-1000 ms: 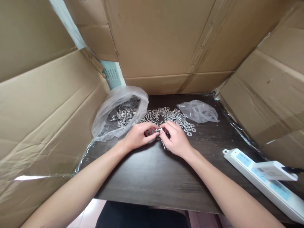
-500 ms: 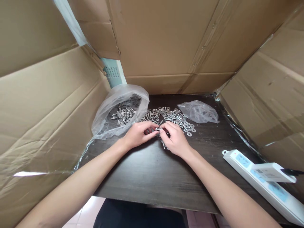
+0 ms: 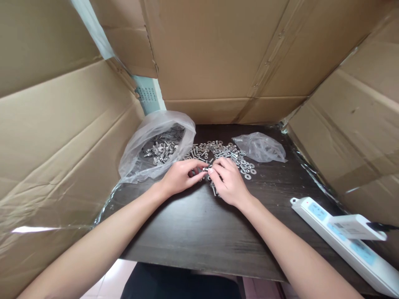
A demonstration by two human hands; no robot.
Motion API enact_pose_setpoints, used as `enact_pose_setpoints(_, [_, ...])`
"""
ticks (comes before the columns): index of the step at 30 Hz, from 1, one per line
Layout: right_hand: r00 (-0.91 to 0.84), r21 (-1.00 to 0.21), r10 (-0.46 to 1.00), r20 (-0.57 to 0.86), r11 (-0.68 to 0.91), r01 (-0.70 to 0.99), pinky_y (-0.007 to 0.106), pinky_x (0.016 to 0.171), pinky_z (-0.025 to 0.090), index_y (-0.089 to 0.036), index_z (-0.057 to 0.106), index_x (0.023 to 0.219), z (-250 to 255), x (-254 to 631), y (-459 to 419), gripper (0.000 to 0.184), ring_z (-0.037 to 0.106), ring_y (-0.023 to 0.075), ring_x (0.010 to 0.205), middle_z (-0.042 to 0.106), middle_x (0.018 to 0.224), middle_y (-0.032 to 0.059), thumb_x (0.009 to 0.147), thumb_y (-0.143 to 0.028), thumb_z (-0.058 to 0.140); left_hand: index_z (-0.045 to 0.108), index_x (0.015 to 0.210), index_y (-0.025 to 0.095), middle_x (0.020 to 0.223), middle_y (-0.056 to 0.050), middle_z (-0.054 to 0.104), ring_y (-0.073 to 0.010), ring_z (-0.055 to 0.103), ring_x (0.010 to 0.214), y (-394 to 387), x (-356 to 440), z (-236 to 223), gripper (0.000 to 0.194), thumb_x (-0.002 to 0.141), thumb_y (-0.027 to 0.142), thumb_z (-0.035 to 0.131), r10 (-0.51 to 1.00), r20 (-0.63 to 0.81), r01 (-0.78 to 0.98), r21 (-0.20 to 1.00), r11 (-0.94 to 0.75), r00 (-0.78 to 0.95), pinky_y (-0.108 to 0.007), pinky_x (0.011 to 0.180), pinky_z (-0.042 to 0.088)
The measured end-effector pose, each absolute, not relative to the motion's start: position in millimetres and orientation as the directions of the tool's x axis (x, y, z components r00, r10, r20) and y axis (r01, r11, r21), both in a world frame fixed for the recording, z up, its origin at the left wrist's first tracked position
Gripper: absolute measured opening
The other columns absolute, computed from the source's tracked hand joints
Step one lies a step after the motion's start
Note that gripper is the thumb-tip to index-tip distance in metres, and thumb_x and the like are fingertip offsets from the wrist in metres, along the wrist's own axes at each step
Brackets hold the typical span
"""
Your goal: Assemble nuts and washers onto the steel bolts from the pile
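A small metal bolt (image 3: 205, 169) lies sideways between my two hands, above the dark table. The thumb and fingers of my left hand (image 3: 184, 175) pinch its left end. At its right end, the fingertips of my right hand (image 3: 228, 179) are closed and cover much of the shank. Whether a nut or washer sits under them I cannot make out. Just beyond my fingers spreads a heap of loose bolts, nuts and washers (image 3: 230, 152). A few more bolts (image 3: 213, 189) lie partly hidden beneath my right hand.
An open clear plastic bag (image 3: 131, 164) with many metal fasteners (image 3: 164, 152) stands at the left. A flatter plastic bag (image 3: 261, 147) lies back right. Along the right runs a white power strip (image 3: 327, 232) with a plugged-in adapter (image 3: 358, 227). Cardboard walls (image 3: 218, 54) enclose the table.
My right fingers have shifted slightly left along the bolt and now cover more of it. My left hand keeps its pinch in nearly the same place.
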State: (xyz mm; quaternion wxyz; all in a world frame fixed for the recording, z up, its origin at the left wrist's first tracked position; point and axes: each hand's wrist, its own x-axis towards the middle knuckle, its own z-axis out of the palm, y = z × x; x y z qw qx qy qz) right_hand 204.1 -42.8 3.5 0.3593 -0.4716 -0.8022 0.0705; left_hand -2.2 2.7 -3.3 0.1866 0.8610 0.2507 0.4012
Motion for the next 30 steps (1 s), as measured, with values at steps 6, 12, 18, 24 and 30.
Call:
enact_pose_setpoints(6, [-0.311, -0.466, 0.82, 0.481, 0.539, 0.702, 0.045, 0.084, 0.041, -0.02, 0.062, 0.08, 1.7, 204.7, -43.2, 0.021, 0.055, 0.0254, 0.092, 0.061, 0.097, 0.0069, 0.098, -0.027, 0.055, 0.072, 0.112, 0.016, 0.093, -0.004, 0.076, -0.0114, 0.069, 0.069, 3.4, -3.3, -3.8, 0.018, 0.096, 0.025, 0.069, 0.597, 0.579, 0.306, 0.525, -0.794, 0.556, -0.022, 0.065, 0.058])
enact_pose_setpoints(12, [-0.249, -0.48, 0.808, 0.535, 0.533, 0.697, 0.047, 0.085, 0.045, -0.021, 0.059, 0.084, 1.7, 204.1, -42.3, 0.009, 0.056, 0.0272, 0.093, 0.062, 0.096, 0.0073, 0.092, -0.023, 0.06, 0.072, 0.108, 0.017, 0.087, -0.003, 0.075, -0.0111, 0.068, 0.065, 2.8, -3.5, -1.7, 0.016, 0.094, 0.025, 0.069, 0.603, 0.577, 0.306, 0.533, -0.789, 0.551, -0.021, 0.063, 0.057])
enact_pose_setpoints(18, [-0.23, -0.509, 0.772, 0.593, 0.58, 0.636, 0.045, 0.088, 0.048, -0.023, 0.058, 0.092, 5.3, 202.0, -43.4, 0.004, 0.06, 0.028, 0.096, 0.062, 0.097, 0.0076, 0.09, -0.02, 0.06, 0.072, 0.103, 0.017, 0.084, -0.002, 0.074, -0.0111, 0.067, 0.065, 2.6, -3.8, -1.6, 0.014, 0.092, 0.024, 0.069, 0.62, 0.561, 0.308, 0.554, -0.774, 0.549, -0.021, 0.063, 0.057])
enact_pose_setpoints(24, [-0.243, -0.521, 0.741, 0.626, 0.629, 0.577, 0.043, 0.086, 0.049, -0.022, 0.059, 0.094, 9.8, 199.7, -45.5, 0.005, 0.06, 0.0267, 0.094, 0.062, 0.097, 0.0078, 0.091, -0.018, 0.059, 0.072, 0.098, 0.016, 0.078, 0.0, 0.071, -0.0102, 0.064, 0.063, 2.1, -2.3, -2.4, 0.011, 0.09, 0.023, 0.068, 0.65, 0.544, 0.312, 0.588, -0.747, 0.531, -0.019, 0.06, 0.054])
enact_pose_setpoints(30, [-0.254, -0.529, 0.747, 0.615, 0.629, 0.57, 0.042, 0.086, 0.051, -0.023, 0.059, 0.095, 8.5, 199.4, -45.0, 0.005, 0.06, 0.0262, 0.095, 0.061, 0.098, 0.0076, 0.092, -0.018, 0.059, 0.071, 0.098, 0.016, 0.078, -0.001, 0.071, -0.0103, 0.064, 0.063, 2.1, -1.9, -1.6, 0.012, 0.09, 0.023, 0.068, 0.647, 0.549, 0.308, 0.586, -0.749, 0.529, -0.019, 0.061, 0.055])
